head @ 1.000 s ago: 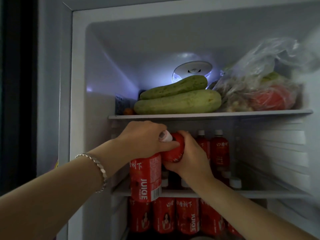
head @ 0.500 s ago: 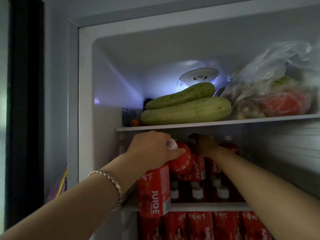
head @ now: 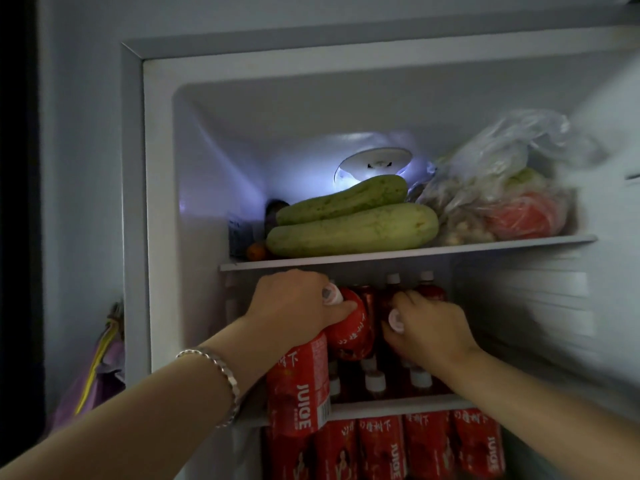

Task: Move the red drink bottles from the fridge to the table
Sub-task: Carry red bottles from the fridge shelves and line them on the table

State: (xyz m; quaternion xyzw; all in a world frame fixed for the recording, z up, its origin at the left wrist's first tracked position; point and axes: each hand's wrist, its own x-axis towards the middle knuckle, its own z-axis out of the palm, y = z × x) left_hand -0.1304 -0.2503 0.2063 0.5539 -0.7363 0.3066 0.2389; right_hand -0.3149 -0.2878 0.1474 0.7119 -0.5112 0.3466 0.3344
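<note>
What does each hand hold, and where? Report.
Left hand: two red plastic juice bottles, at their tops. Right hand: a third bottle, by its neck.

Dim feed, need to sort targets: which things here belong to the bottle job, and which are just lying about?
Job: left hand holding a hanging bottle and a tilted bottle; right hand gripping a third bottle; more red bottles on both shelves.
Lying about: squashes, bagged vegetables, fridge light.
</note>
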